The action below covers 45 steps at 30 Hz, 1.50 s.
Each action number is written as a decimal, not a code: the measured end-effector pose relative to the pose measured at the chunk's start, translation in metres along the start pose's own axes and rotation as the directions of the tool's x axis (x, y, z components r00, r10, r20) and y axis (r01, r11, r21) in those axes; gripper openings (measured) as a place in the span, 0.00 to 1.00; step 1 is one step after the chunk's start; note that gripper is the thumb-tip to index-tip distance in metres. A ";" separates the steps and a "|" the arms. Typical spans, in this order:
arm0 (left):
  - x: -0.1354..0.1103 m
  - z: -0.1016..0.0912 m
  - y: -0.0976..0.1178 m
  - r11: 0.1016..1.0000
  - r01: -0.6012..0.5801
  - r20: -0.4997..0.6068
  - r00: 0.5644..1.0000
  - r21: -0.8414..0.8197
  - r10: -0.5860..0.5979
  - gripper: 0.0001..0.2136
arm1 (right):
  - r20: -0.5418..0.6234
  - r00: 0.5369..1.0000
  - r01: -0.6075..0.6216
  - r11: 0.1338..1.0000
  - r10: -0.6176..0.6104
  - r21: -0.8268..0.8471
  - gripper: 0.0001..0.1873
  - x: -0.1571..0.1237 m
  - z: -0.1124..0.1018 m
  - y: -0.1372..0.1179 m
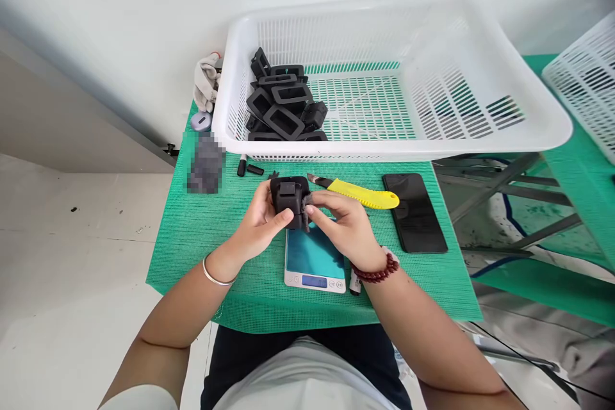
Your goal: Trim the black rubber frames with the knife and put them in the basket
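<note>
Both hands hold one black moulded part (289, 198) above a small digital scale (314, 257) on the green mat. My left hand (257, 221) grips the part from the left and below, fingers wrapped round it. My right hand (343, 224) pinches its right edge with thumb and forefinger. Several similar black frame-shaped parts (283, 106) lie piled in the left end of a white slatted basket (480, 134) behind.
A yellow-handled utility knife (360, 193) and a dark phone (416, 211) lie right of the hands. A marker and cap (248, 168), a blurred dark item (205, 163), a glove (206, 80) sit at the left. A second basket (583, 80) stands at far right.
</note>
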<state>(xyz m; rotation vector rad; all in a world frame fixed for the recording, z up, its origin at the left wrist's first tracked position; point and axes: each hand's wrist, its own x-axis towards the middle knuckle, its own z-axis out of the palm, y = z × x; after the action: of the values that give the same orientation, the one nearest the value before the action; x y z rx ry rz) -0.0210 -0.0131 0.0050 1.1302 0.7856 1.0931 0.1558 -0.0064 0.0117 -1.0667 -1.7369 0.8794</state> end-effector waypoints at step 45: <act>0.005 0.004 0.002 0.996 -0.036 -0.195 0.981 -0.077 0.020 0.20 | 0.010 0.994 0.104 0.962 -0.105 -0.254 0.11 0.005 0.012 -0.005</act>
<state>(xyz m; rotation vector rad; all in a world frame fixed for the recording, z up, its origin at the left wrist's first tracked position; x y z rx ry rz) -0.0158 -0.0093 0.0081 0.9798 0.8719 1.2611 0.1418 -0.0048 0.0133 -1.1275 -1.9217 0.5991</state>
